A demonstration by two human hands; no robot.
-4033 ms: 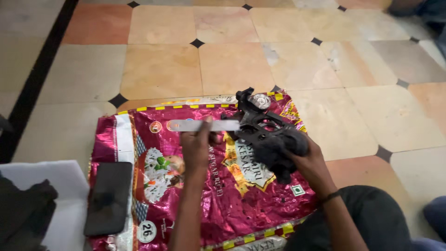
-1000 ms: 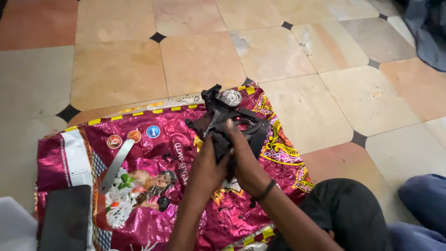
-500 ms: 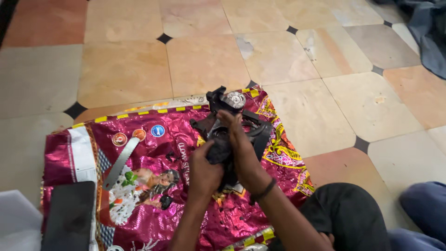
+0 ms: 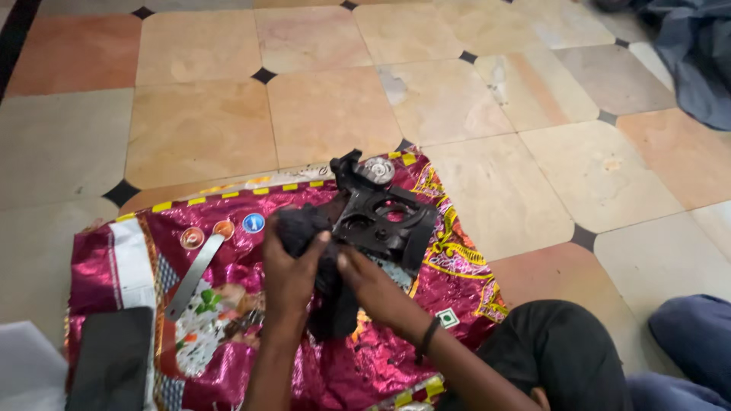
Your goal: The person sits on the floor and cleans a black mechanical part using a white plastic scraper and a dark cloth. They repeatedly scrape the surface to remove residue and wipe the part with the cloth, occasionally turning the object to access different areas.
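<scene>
Seemingly mid-wipe, left hand (image 4: 293, 270) and right hand (image 4: 373, 285) both grip a dark cloth (image 4: 316, 259) against the black machine part (image 4: 381, 217) on a magenta sack (image 4: 251, 304).

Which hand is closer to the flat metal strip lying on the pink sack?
Left. The left hand grips a dark cloth just right of the metal strip; the right hand lies farther right.

Floor of beige and orange stone tiles (image 4: 327, 114) with small black diamond insets. A shiny magenta foil sack (image 4: 251, 304) is spread flat on it; grey-blue cloth (image 4: 697, 61) is heaped top right.
</scene>
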